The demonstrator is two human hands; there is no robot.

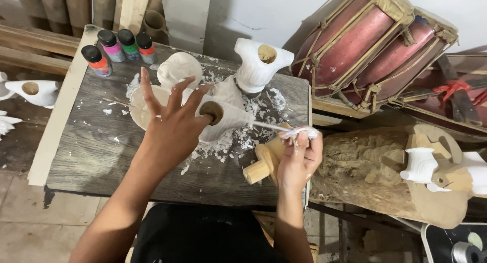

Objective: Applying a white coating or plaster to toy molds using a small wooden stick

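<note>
Nearest the camera is the person's dark lap (203, 237), from which two bare forearms rise toward a worn grey wooden board (101, 156) used as a worktop. The left hand (172, 123) is spread wide, fingers fanned apart and lifted, with the thumb end touching the brown-filled opening of a white plaster figure (223, 118) that lies on its side on the board. The right hand (299, 156) is closed in a pinch on the white-smeared handle end of a thin brush (276, 127), whose slim shaft runs left to the plaster figure, its tip meeting the piece's right side. Just below the right hand, a pale wooden peg-shaped piece (261, 164) lies at the board's right edge. White crumbs and dust are scattered around the figure. A shallow white bowl (139, 108) sits partly hidden behind the left hand, a rounded white cast (178, 67) beyond it, and another white plaster figure (258, 65) stands upright at the far edge, its brown-filled opening facing up. Four small paint bottles (119, 50) with black caps stand in the board's far left corner. To the right, a red drum (375, 44) laced with cord leans against the wall, above a rough log (355, 166).
</note>
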